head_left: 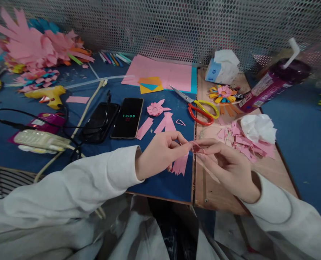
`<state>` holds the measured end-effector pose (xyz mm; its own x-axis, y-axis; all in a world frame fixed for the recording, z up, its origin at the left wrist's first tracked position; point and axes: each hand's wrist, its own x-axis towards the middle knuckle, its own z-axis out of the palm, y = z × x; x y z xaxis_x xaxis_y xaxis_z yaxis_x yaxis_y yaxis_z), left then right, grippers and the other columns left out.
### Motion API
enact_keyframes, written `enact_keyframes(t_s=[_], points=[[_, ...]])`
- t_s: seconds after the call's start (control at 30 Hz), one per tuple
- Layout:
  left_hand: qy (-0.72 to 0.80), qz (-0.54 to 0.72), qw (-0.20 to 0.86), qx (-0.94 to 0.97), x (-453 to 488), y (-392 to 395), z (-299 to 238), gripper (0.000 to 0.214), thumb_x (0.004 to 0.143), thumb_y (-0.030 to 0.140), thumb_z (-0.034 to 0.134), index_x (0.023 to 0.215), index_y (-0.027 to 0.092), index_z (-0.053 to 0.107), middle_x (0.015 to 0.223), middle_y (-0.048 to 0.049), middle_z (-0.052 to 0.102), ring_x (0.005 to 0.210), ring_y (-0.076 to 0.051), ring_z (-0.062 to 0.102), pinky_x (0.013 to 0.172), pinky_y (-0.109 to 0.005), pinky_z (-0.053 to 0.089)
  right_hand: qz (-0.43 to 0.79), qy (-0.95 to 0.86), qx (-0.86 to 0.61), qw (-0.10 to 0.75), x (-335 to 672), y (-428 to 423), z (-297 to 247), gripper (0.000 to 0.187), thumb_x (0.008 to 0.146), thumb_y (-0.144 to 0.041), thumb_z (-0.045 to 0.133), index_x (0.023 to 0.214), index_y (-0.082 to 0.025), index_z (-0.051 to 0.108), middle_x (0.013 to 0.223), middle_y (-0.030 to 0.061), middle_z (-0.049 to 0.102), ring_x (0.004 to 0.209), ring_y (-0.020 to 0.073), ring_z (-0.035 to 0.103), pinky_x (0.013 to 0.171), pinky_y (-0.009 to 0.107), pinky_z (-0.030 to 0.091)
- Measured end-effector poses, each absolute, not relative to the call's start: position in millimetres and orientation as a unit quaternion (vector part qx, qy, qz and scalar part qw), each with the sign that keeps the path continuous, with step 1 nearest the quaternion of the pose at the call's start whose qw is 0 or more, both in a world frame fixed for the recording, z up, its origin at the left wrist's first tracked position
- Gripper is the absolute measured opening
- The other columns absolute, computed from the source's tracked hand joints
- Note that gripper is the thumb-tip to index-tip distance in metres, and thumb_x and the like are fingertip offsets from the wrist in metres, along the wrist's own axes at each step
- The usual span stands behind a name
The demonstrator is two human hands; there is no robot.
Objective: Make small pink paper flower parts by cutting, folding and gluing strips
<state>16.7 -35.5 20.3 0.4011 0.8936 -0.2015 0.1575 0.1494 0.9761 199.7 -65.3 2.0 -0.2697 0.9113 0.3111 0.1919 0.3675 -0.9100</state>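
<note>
My left hand (166,150) and my right hand (228,164) meet over the front edge area of the table, fingertips close together. Between them is a small folded pink paper strip (197,147), pinched at its left end by the left hand and at its right end by the right. Below the left hand lies a pink paper piece with a notched end (180,166). Just beyond the hands are a pink paper flower (155,108), several pink strips (145,128) and a small pink paper loop (180,122). Scissors with red and yellow handles (201,112) lie open behind them.
Two phones (127,118) and a yellow glue gun (48,95) with cables lie left. Pink sheets (160,70) are at the back. On the right stand a tissue box (216,70) and a purple bottle (274,83), near pink scraps (240,139) and crumpled tissue (258,128).
</note>
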Motion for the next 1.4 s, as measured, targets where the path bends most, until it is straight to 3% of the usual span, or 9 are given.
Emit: enact_keyframes(t_s=[1.4], points=[[0.455,0.304,0.557,0.624,20.4,-40.4,23.9,0.017,0.079,0.023,0.058,0.066,0.014,0.052,0.036,0.0110,0.039,0.030,-0.002,0.033,0.033,-0.014,0.028,0.379,-0.668,-0.414,0.489,196.3,-64.9,0.1,0.009,0.081,-0.013,0.061,0.080,-0.021,0.059,0.095,0.0014,0.070,0.091,0.0127,0.066,0.082,0.029,0.054]])
